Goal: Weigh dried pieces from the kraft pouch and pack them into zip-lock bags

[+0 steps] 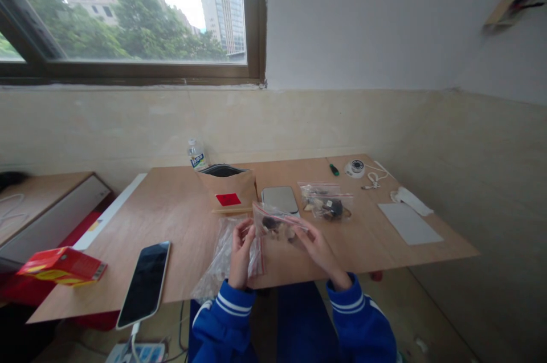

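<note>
Both my hands hold a small clear zip bag [277,223] with dark bits inside, just above the wooden table's near edge [179,220]. My left hand [241,252] pinches the bag's left end, fingers closed. My right hand [316,249] grips its right side from below. Under my left hand lies a heap of empty clear zip bags [217,266]. Blue sleeves with white stripes cover both my wrists.
Behind the bag lie a grey scale [280,199], a brown paper pouch with a red label [228,189] and filled zip bags [327,202]. A phone [145,282] lies at the front left, a red box [62,266] at the table's left edge. A bottle [196,155], tape [355,168] and paper [409,223] sit further back.
</note>
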Available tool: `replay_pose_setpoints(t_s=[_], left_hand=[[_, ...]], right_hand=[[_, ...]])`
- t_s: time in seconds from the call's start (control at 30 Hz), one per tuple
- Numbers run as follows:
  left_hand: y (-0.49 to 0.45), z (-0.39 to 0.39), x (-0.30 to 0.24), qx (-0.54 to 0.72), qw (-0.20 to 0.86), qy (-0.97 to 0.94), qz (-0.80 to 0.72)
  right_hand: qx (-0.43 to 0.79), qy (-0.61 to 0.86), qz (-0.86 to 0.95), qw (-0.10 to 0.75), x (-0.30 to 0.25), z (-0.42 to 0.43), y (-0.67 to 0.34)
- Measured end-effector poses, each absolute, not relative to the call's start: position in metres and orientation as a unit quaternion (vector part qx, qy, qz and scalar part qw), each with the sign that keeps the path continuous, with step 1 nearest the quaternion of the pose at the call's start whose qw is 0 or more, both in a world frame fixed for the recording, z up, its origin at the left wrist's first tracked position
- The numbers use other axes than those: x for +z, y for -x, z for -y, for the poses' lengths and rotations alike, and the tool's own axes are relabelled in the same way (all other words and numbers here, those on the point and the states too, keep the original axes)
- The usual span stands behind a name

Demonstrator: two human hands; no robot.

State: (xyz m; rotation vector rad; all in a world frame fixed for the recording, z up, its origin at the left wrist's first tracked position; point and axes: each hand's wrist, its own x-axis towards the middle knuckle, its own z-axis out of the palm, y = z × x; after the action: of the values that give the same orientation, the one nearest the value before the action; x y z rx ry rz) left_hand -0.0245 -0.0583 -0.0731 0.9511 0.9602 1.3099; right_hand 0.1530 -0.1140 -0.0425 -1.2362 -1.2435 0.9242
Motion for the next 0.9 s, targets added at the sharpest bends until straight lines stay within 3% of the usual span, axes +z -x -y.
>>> replay_pose_setpoints(t_s=[0.23,0.57,0.9], left_hand=[[0.015,0.052,-0.072,0.516,0.612,-0.488,-0.348],[0.010,0.066,-0.064,0.555,0.630,-0.375,-0.394],[-0.004,0.062,-0.083,0.546,0.654,-0.369,-0.372]], right_hand=[[0.422,0.497,0.501,0.569,-0.048,0.126,-0.149],[0.436,0.508,0.507,0.543,-0.061,0.128,-0.163],[0.414,0.518,0.356,0.658,-0.086,0.132,-0.175]])
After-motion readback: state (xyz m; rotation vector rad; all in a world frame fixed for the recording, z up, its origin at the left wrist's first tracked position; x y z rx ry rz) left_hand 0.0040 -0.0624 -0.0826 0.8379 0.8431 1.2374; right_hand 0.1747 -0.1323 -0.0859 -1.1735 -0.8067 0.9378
